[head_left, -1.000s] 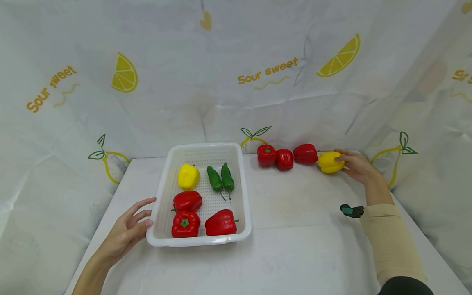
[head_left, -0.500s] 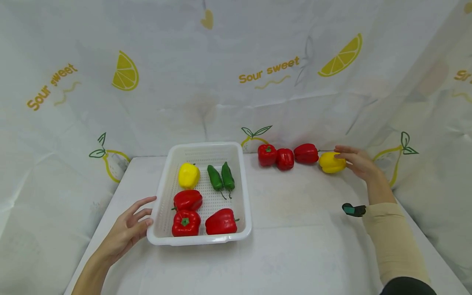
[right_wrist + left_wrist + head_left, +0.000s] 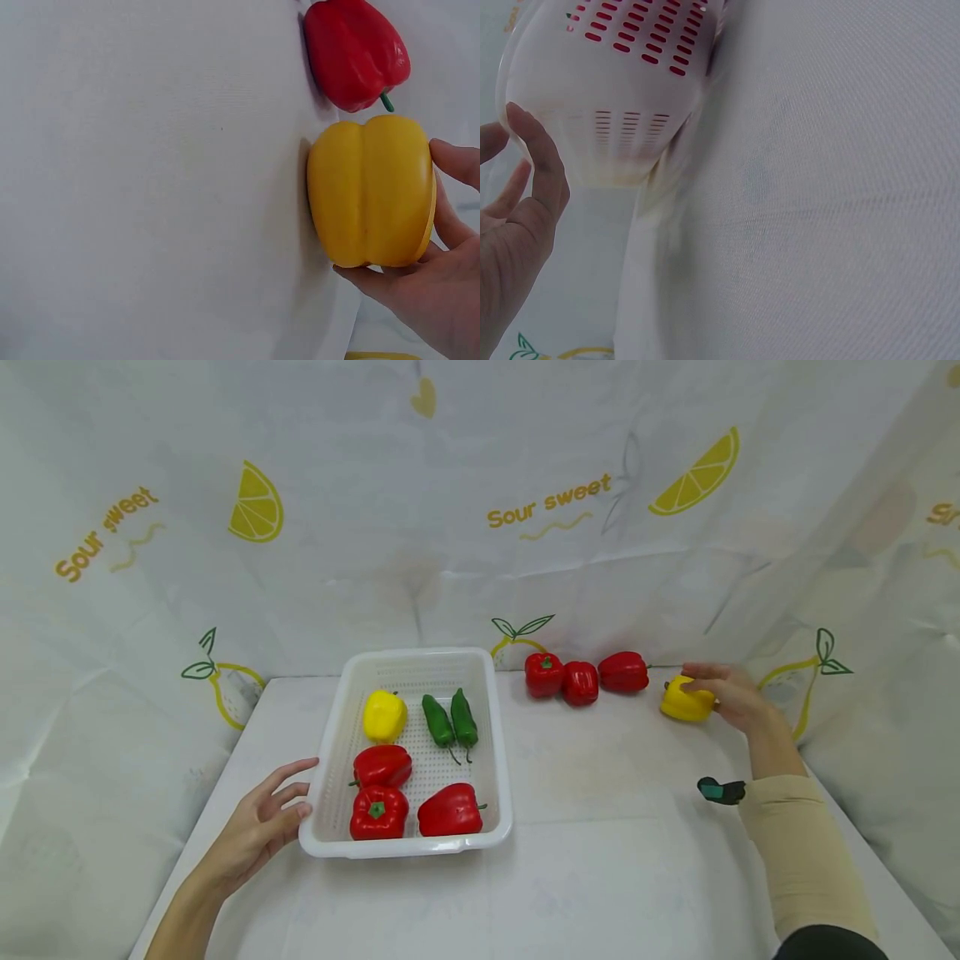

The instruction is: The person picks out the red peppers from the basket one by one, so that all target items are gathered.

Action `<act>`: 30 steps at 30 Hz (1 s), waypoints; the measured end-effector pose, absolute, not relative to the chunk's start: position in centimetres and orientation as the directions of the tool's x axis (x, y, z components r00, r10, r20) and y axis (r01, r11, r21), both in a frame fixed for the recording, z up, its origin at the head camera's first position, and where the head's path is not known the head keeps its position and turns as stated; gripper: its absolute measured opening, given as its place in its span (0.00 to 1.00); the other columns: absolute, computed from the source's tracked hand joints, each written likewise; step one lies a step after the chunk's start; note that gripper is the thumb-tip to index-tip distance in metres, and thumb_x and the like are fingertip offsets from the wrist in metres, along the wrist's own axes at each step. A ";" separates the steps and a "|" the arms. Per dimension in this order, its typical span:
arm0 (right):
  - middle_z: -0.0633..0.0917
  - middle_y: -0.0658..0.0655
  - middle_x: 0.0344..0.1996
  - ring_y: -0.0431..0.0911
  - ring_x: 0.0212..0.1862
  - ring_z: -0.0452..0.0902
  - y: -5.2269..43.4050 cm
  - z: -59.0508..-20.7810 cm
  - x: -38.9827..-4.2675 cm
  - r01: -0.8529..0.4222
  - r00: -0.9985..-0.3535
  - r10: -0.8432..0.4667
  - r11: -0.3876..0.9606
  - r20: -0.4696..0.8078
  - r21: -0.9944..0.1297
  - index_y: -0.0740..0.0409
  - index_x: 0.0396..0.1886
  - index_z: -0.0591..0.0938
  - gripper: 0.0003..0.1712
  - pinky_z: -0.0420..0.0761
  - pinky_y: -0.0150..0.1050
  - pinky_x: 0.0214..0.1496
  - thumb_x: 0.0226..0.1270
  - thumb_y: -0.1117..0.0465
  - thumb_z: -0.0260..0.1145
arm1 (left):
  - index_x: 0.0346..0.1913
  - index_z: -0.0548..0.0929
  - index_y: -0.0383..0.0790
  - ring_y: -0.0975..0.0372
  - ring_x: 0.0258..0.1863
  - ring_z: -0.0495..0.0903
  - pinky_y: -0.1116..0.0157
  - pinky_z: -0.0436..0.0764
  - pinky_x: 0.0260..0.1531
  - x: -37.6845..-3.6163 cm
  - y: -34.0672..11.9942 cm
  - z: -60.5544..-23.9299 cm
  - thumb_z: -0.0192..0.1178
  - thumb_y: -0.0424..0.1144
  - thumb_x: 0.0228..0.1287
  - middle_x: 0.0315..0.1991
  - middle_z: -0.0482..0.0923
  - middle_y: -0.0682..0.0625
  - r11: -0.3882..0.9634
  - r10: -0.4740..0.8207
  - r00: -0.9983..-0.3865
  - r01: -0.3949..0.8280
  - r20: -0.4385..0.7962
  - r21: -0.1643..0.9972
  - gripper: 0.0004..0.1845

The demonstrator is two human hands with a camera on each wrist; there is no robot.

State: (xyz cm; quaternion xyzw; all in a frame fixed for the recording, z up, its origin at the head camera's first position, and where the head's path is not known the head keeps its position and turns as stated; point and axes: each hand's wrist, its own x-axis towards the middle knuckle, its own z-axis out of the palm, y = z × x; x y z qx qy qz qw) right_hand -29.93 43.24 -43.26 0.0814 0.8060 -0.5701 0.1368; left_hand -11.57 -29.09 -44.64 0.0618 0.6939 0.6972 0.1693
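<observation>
Desk (image 3: 600,860) first, draped in white cloth and walled at the back and sides by a backdrop (image 3: 450,527) printed with lemons and "Sour sweet". Next in size comes the basket (image 3: 411,756), white and perforated, at about 9 o'clock from the desk's middle. It holds a yellow pepper (image 3: 385,715) at its far left, two chillies (image 3: 449,721) side by side at its far right, and three red peppers (image 3: 405,793) in its near half.

Outside the basket, a row of reds (image 3: 585,677) lies along the back edge at about 1 o'clock: three red peppers, the two at the left touching, the third just beside them. At 3 o'clock from that row, a little apart from its last red, sits the loose yellow (image 3: 686,703) on the desk.

The right hand (image 3: 731,693) has its grip on the loose yellow: fingers curve round the far side and thumb sits below, as the right wrist view shows, with the pepper resting on the cloth. The left hand (image 3: 262,831) lies at the basket's near left corner, at 7 o'clock, grip loose and holding nothing, straight fingers touching the wall. A teal clip (image 3: 720,790) shows at the right sleeve's (image 3: 795,852) cuff.
</observation>
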 end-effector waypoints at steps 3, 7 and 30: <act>0.67 0.43 0.64 0.41 0.61 0.60 43.2 -43.5 -30.0 0.298 -0.944 -0.039 0.331 -0.329 -0.895 0.47 0.74 0.61 0.34 0.52 0.59 0.78 0.71 0.52 0.59 | 0.75 0.53 0.49 0.63 0.49 0.81 0.61 0.85 0.49 -11.5 -29.1 -44.6 0.51 0.31 0.71 0.56 0.72 0.47 0.027 0.317 -0.936 -0.152 -0.152 0.988 0.33; 0.63 0.49 0.69 0.45 0.66 0.58 43.0 -43.8 -30.1 0.293 -0.942 -0.054 0.347 -0.331 -0.891 0.49 0.75 0.58 0.36 0.52 0.58 0.79 0.72 0.52 0.58 | 0.75 0.53 0.51 0.62 0.49 0.81 0.61 0.85 0.50 -11.5 -29.1 -44.6 0.51 0.32 0.71 0.57 0.72 0.47 0.044 0.305 -0.938 -0.159 -0.164 0.986 0.33; 0.54 0.61 0.76 0.60 0.77 0.43 41.4 -42.3 -30.2 0.273 -0.951 -0.008 0.451 -0.310 -0.850 0.51 0.75 0.58 0.40 0.41 0.70 0.74 0.69 0.42 0.59 | 0.75 0.53 0.49 0.63 0.49 0.81 0.62 0.85 0.50 -11.5 -29.1 -44.5 0.50 0.32 0.72 0.57 0.71 0.46 0.026 0.322 -0.935 -0.146 -0.147 0.989 0.33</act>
